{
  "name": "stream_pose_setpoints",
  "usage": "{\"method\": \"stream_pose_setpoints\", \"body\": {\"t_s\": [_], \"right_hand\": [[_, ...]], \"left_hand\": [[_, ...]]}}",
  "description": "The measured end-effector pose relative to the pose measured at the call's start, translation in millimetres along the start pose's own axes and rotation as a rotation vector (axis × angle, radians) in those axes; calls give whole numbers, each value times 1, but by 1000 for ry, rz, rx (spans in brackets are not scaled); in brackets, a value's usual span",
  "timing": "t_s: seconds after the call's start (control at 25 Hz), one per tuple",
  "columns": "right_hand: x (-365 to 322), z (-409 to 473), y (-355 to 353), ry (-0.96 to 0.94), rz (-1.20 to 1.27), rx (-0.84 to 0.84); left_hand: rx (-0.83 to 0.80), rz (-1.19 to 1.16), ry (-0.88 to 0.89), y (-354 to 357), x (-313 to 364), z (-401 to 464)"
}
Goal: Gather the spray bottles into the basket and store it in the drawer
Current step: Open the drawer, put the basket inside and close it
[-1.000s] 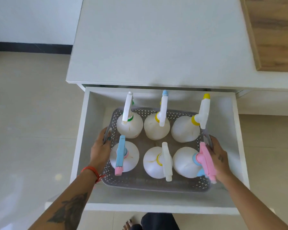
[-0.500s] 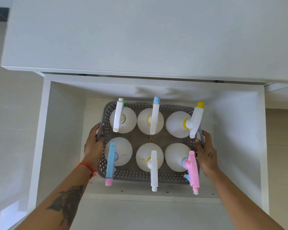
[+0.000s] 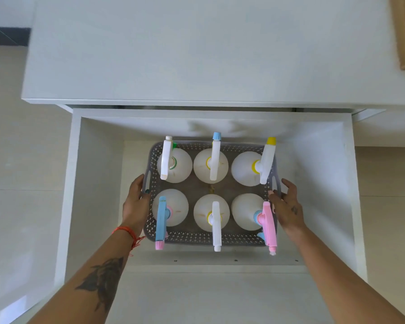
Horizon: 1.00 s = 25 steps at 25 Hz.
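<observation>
Two hands are flanking the basket point(image 3: 211, 238) in the drawer point(image 3: 75, 183): left hand point(image 3: 136, 204) gripping its handle, right hand point(image 3: 288, 208) released beside it. Six bottles point(image 3: 211, 216) are standing inside; their bases are hidden.

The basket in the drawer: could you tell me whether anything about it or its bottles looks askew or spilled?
Nothing stands out. The basket sits level in the drawer, all six spray bottles upright in two rows, with no spill visible.
</observation>
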State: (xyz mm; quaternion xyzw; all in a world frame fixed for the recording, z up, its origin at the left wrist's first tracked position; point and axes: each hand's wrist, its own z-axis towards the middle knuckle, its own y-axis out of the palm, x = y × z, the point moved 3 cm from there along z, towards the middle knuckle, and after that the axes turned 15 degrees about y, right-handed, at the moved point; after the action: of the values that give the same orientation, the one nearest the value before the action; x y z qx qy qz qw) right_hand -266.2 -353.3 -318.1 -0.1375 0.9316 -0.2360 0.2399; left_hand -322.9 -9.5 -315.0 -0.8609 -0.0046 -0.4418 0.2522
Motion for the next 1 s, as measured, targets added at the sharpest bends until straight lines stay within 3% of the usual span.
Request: {"method": "stream_pose_setpoints", "body": {"t_s": [0.36,0.56,0.68,0.76,0.88,1.0], "right_hand": [[28,-92,-34,-37,215,105],[64,-189,-50,-184,228,284],[101,-237,-42,-251,83,458],[119,-252,-25,-380,-141,528],[133,-252,10,-682,-557,453],[131,-240,30,-785,-733,424]], "left_hand": [[103,-120,86,-53,16,-91],[228,94,317,-81,33,-194],[260,375,401,-79,12,-244],[168,535,436,-68,-4,-259],[-85,868,622,-42,-23,-261],[-123,1023,677,-29,-34,-257]]}}
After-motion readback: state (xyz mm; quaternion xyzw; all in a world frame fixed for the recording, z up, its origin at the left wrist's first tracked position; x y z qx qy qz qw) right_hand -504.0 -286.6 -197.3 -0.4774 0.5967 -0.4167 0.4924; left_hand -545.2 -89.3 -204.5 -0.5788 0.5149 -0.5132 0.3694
